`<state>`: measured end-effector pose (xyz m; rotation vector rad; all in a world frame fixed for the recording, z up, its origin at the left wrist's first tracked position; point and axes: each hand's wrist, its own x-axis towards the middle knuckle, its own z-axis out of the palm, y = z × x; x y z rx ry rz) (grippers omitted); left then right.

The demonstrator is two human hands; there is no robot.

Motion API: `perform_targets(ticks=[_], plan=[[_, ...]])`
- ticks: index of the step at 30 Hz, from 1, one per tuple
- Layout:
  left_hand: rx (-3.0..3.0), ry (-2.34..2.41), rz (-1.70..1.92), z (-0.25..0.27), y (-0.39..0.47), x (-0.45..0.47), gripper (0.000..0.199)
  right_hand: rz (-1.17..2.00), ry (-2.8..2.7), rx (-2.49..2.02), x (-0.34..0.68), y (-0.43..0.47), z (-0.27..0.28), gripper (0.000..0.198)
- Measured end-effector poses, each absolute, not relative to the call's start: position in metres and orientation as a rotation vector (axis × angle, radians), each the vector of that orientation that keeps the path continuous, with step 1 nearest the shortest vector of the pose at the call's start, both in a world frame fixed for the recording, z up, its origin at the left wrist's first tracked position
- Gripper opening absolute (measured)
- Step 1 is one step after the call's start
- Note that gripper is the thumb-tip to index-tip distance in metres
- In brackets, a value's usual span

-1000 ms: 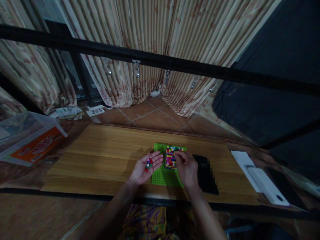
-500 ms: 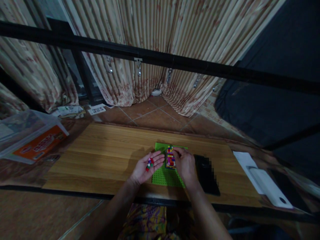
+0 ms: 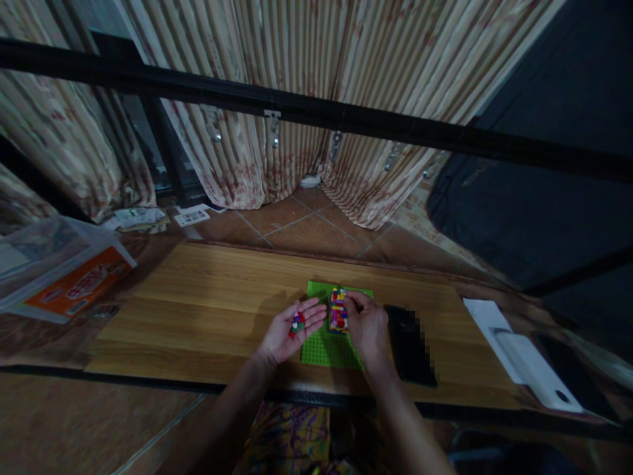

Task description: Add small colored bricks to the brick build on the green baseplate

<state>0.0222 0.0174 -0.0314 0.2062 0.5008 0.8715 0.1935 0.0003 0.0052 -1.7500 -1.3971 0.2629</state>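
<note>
Palm up, my left hand [image 3: 289,330] carries several small toy bricks [image 3: 297,323] in red, green, white and purple, its fingers stretched out. A green studded baseplate [image 3: 329,353] lies on the table under both hands. On it stands a block built of many coloured toy bricks [image 3: 338,314]. My right hand [image 3: 366,323] is at the right upper side of this block, thumb and fingers closed in a pinch over its edge. Whatever is between those fingertips is hidden.
The wooden table [image 3: 208,297] also bears a black flat device [image 3: 410,346] right of the baseplate. A clear plastic bin [image 3: 64,270] with an orange label stands at the left. Farther right lie white paper [image 3: 484,316] and a white device [image 3: 539,369]. A dark rail [image 3: 306,112] crosses before curtains.
My right hand stays at the brick block with only a slight shift of its fingers. My left hand keeps its place with the bricks on the palm. The view moves slightly.
</note>
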Motion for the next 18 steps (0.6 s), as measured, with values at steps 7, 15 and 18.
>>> perform_targets(ticks=[7, 15, 18], plan=[[0.209, 0.499, 0.866, -0.0314, 0.0172, 0.0223, 0.036, 0.345, -1.269, -1.766, 0.1914, 0.0035, 0.0045, 0.028], [0.208, 0.483, 0.868, -0.0328, 0.0166, 0.0224, 0.036, 0.340, -1.209, -1.761, 0.1877, 0.0060, 0.0079, 0.026], [0.209, 0.487, 0.869, -0.0327, 0.0166, 0.0226, 0.036, 0.352, -1.183, -1.753, 0.1861, 0.0061, 0.0101, 0.023]])
